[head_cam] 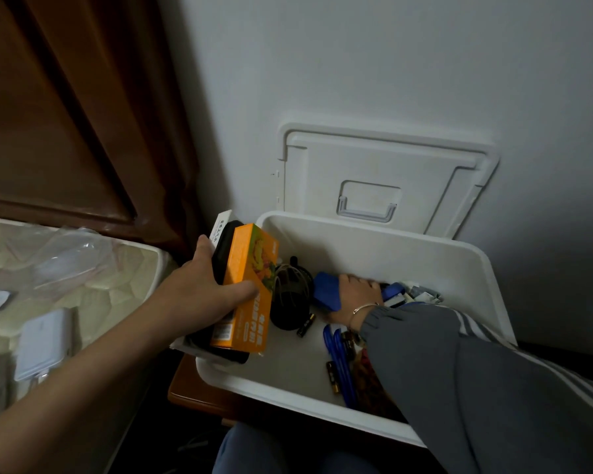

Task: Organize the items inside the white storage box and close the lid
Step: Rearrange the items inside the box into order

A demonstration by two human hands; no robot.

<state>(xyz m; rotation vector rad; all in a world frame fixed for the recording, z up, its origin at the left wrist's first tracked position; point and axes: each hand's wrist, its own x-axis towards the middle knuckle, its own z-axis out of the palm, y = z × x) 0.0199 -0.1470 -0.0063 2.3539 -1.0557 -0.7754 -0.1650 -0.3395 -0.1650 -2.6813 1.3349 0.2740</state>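
Storage box (425, 254) cluttered; lid (384, 165) against wall (356, 63)

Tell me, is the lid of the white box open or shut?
Open. The lid stands up against the wall behind the white box, so its inside shows.

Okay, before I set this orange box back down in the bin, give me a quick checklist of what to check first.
1. Grip on the orange box: ok, left hand holds it stacked with a black item.
2. Bare floor in the white storage box near the left wall: ok.
3. Right hand out of the way: not ok, it rests on a blue item inside.
4. Loose battery clear of the landing spot: cannot tell.
5. Lid open: ok, leaning against the wall.
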